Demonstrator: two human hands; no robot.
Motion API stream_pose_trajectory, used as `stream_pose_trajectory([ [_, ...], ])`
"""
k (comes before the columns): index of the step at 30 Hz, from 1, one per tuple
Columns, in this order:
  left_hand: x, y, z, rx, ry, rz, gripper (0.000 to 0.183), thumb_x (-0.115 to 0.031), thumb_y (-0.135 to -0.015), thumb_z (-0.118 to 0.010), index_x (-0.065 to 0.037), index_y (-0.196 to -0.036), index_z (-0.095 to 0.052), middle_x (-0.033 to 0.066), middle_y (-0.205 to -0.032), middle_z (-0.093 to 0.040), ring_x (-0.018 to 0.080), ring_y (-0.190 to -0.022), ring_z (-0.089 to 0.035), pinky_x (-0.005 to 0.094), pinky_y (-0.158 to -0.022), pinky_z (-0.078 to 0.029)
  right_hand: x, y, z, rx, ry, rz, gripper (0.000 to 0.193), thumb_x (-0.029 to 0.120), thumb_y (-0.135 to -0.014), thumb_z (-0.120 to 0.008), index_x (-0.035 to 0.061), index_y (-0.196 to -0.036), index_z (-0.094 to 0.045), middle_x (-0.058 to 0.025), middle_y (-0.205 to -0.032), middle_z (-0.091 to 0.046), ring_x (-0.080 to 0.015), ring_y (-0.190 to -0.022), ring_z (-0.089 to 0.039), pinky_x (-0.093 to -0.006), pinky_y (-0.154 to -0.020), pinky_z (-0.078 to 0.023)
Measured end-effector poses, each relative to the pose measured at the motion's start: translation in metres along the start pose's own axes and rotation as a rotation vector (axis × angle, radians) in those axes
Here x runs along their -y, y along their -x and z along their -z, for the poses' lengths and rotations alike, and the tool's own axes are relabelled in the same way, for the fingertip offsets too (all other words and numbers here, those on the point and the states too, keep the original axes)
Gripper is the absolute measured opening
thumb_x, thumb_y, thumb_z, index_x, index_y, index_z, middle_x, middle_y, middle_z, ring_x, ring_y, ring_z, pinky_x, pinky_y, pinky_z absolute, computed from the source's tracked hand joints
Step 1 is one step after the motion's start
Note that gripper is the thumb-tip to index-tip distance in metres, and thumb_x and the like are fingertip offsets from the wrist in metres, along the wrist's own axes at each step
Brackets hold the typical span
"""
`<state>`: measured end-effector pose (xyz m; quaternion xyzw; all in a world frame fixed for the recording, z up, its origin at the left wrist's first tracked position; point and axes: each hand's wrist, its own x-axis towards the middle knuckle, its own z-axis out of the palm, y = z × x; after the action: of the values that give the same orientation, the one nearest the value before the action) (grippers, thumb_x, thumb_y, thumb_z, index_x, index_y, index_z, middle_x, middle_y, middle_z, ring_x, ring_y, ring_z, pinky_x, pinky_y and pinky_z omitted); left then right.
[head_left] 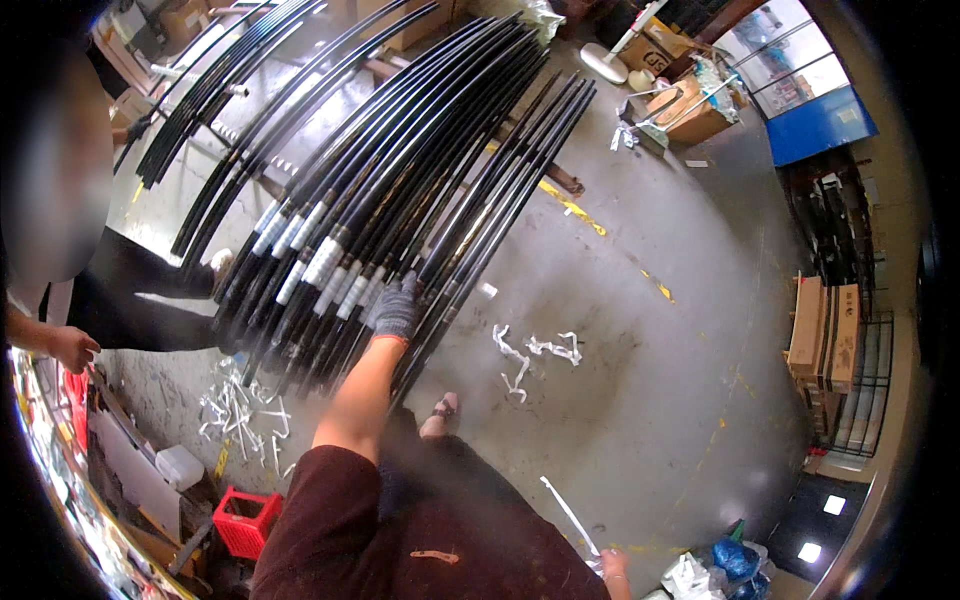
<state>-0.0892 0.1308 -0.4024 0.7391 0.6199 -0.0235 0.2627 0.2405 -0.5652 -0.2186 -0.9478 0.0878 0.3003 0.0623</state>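
My left hand (397, 308), in a grey knit glove with an orange cuff, is closed on a black tube near the close end of a wide bundle. Its fingertips are partly lost among the dark tubes. The long black tubes (400, 170) lie side by side, slanting away to the upper right. Several bear white wrapping (324, 262) near their close ends. Low on the right, my right hand (613, 566) is held out from my body, pinching the end of a white strip (570, 512) that stretches up and left.
Another person's bare hand (75, 350) is at the left, beside the bundle. Crumpled white strips (240, 415) litter the floor near a red plastic crate (246, 522); other scraps (553, 347) lie right of the tubes. Cardboard boxes (825, 335) stand at the right wall.
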Motion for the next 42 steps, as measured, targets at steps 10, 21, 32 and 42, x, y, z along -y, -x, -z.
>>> stream_pose_trajectory([
  [10, 0.049, 0.057, -0.003, -0.349, -0.331, -0.204, 0.046, -0.012, -0.08, -0.054, -0.013, -0.126, -0.056, 0.0146, -0.118, -0.057, 0.0316, -0.109, -0.053, 0.0444, -0.091, -0.041, 0.001, -0.044, -0.023, -0.034, 0.023, 0.191, 0.013, 0.009, -0.068, -0.061, -0.0035, -0.072, -0.06, -0.0092, -0.062, -0.057, -0.0199, -0.056, -0.054, -0.038, -0.05, -0.043],
  [21, 0.069, 0.075, 0.022, -0.515, -0.495, -0.402, 0.044, -0.02, -0.086, -0.048, -0.015, -0.129, -0.051, 0.0112, -0.125, -0.051, 0.0326, -0.123, -0.044, 0.057, -0.099, -0.031, 0.051, -0.03, -0.045, 0.14, 0.051, 0.164, 0.023, 0.015, -0.07, -0.063, -0.0054, -0.08, -0.061, -0.009, -0.062, -0.059, -0.0177, -0.054, -0.055, -0.0342, -0.05, -0.043],
  [32, 0.126, 0.236, -0.035, -0.379, 0.515, 0.817, 0.058, -0.037, -0.078, -0.077, 0.0, -0.114, -0.053, 0.0172, -0.11, -0.058, 0.0295, -0.094, -0.055, 0.039, -0.087, -0.043, 0.058, -0.005, -0.045, 0.066, -0.214, 0.148, 0.012, 0.007, -0.07, -0.065, 0.0043, -0.064, -0.055, -0.0009, -0.055, -0.047, -0.0136, -0.052, -0.046, -0.0351, -0.046, -0.037],
  [42, 0.137, 0.209, -0.05, -0.39, 1.464, 1.037, 0.029, -0.026, -0.085, -0.072, -0.004, -0.103, -0.066, 0.0013, -0.092, -0.066, 0.0145, -0.074, -0.057, 0.027, -0.067, -0.046, 0.14, -0.035, -0.031, -0.002, -0.536, 0.312, 0.006, 0.003, -0.073, -0.06, 0.0015, -0.07, -0.056, -0.0027, -0.068, -0.054, -0.0149, -0.061, -0.05, -0.0328, -0.055, -0.041],
])
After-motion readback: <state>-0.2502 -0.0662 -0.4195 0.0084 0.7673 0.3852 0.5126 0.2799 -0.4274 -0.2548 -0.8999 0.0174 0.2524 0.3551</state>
